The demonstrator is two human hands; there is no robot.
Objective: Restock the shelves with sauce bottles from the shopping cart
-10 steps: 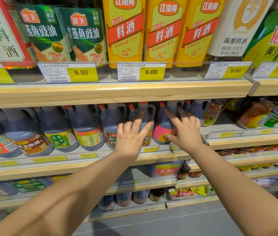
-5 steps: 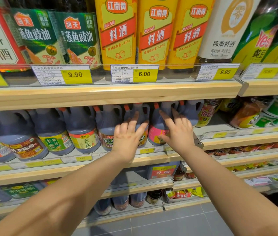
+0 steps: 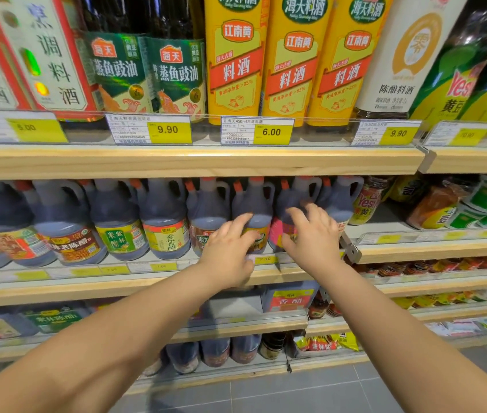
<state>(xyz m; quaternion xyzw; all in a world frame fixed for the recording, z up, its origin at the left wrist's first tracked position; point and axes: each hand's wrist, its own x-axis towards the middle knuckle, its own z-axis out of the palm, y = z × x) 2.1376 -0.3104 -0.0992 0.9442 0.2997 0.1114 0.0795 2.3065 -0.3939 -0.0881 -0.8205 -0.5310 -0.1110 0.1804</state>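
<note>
A row of dark handled sauce jugs with orange caps stands on the second wooden shelf (image 3: 87, 289). My left hand (image 3: 230, 248) lies with spread fingers against the front of a yellow-labelled jug (image 3: 254, 204). My right hand (image 3: 310, 234), slightly blurred, rests with curled fingers on the neighbouring pink-labelled jug (image 3: 292, 198). Neither hand is wrapped around a jug. The shopping cart is not in view.
The top shelf (image 3: 176, 162) carries tall yellow cooking-wine bottles (image 3: 292, 61) and green-labelled soy bottles (image 3: 146, 73) behind price tags. Packets and jars fill the shelf section to the right (image 3: 445, 204). Lower shelves hold more bottles above a grey tiled floor (image 3: 295, 389).
Both hands stay at the same two jugs. The right hand's fingers have drawn down from the jug's shoulder and curled; the left hand's fingers have bent slightly.
</note>
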